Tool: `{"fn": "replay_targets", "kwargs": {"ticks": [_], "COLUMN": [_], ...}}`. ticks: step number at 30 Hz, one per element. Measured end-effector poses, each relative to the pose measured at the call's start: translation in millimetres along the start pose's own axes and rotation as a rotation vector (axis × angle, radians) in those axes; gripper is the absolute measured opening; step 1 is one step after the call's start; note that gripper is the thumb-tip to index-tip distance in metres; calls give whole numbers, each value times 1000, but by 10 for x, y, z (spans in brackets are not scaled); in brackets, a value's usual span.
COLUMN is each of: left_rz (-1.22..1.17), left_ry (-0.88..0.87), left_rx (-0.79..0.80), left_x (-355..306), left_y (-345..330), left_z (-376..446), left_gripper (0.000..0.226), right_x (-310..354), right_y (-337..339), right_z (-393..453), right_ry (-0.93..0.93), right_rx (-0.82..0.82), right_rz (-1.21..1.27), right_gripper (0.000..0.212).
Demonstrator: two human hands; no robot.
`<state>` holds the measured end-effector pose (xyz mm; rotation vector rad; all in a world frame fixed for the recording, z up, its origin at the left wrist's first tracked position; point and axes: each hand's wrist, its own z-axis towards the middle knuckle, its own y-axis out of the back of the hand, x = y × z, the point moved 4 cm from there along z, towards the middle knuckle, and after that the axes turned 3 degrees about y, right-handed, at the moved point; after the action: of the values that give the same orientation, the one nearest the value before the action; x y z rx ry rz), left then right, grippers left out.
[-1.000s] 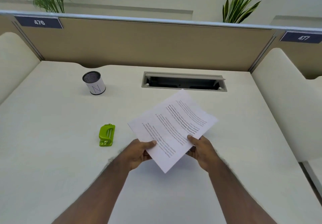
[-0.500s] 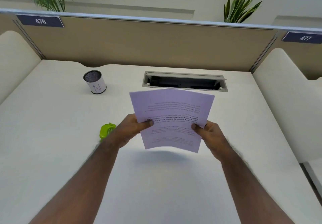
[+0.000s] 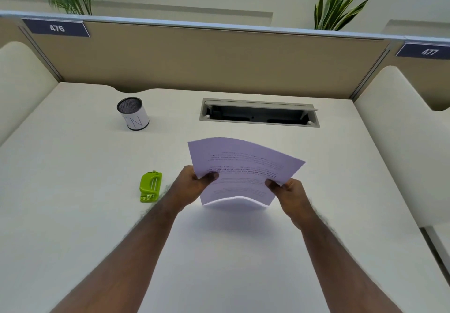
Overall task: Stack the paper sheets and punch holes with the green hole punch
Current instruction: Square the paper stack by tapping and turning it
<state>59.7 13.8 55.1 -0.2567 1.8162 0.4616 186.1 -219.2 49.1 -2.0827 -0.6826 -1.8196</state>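
Observation:
I hold the paper sheets upright above the middle of the desk, their back side toward me, printed text showing through faintly. My left hand pinches the left edge and my right hand pinches the right edge. The sheets bow slightly, and their lower edge hangs just above the desk top. The green hole punch lies on the desk to the left of my left hand, apart from it and from the paper.
A white cylindrical cup with a dark top stands at the back left. An open cable tray slot is set into the desk behind the paper. A tan partition closes the back, and cream side panels flank the desk.
The sheets went from lying tilted and face up in my hands to standing upright with their back toward me. They have since dropped lower toward the desk, and the hole punch is uncovered again.

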Motion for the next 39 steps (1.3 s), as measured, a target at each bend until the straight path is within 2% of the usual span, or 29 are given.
{"fn": "replay_targets", "kwargs": {"ticks": [2,4,5,6,8,9,10,12,13,15,19,23,25,27,29,32,36,39], "left_rz": [3,-33,-75,-137,-319,-430,-544,-716,-760,-780,-816,-622,-420,-288,-246,-212,6,210], "left_ry": [22,55,76,103,183,234,283,352,378,419,426,349,324,272,211,137,83,103], "left_rx": [-11,-56,-87,-118,-180,-204,-213,-186,-157,-93,-79,-130,-82,-17,0,-22,-44,-72], "left_x": [12,32,51,77,155,208,256,337,378,446,469,444,423,354,254,135,210,427], "left_y": [-37,-44,-31,-18,-8,-24,-63,-179,-240,-328,-117,420,576,642,682,728,653,544], "left_z": [7,10,15,20,20,14,-2,-62,-93,-149,-126,-28,9,31,31,6,-39,-98], "left_gripper": [31,30,30,29,29,28,27,24,24,27,20,17,17,27,35,31,14,21], "right_x": [-29,-62,-90,-125,-242,-309,-376,-465,-496,-554,-456,-229,-108,-11,74,160,43,-173], "right_y": [-5,-10,6,43,101,80,36,-78,-120,-128,24,199,235,247,262,286,316,292], "right_z": [6,6,10,8,-52,-107,-163,-228,-239,-221,-158,-119,-86,-55,-25,5,22,-26], "right_ry": [2,-7,-15,-54,-243,-345,-431,-522,-521,-480,-390,-288,-229,-167,-95,6,9,-44], "right_rx": [7,-20,-62,-127,-230,-212,-146,15,41,-12,-69,-26,-12,-4,-10,-10,-72,-73], "right_rz": [-2,30,14,-36,-63,-12,56,211,290,346,220,104,85,81,67,67,30,-27], "right_gripper": [28,23,30,51,92,101,102,78,64,44,37,32,28,28,25,19,21,22]}}
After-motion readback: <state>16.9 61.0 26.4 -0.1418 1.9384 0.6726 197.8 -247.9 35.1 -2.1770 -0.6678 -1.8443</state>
